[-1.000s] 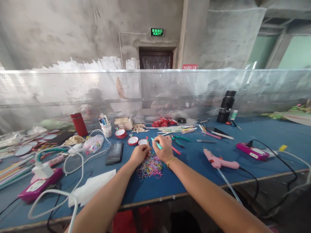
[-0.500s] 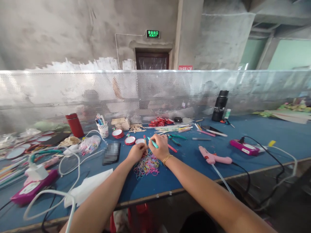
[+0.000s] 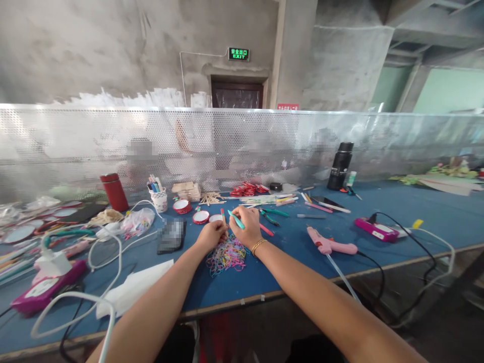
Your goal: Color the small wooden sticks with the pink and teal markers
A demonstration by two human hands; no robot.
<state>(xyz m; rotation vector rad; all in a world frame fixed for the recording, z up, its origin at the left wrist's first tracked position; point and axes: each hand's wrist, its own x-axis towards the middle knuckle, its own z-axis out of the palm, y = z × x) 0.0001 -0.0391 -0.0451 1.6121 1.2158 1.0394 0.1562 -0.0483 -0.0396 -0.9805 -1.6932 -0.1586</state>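
My left hand is closed on a small flat stick with a red end, held upright. Just right of it, my right hand grips a teal marker pen, its end pointing up and left near the stick. A gold bracelet circles my right wrist. Below both hands lies a tangled heap of thin colourful bands on the blue table. A red pen lies partly behind my right hand. Contact between the marker and the stick cannot be made out.
Round red-rimmed pieces, wooden sticks and pliers lie beyond my hands. To the right are a pink glue gun and a purple power strip. A phone, white paper and a looping white cable occupy the left.
The camera view has shifted slightly, so table objects appear a little further left. Both hands keep their grips, and the marker stays close to the stick.
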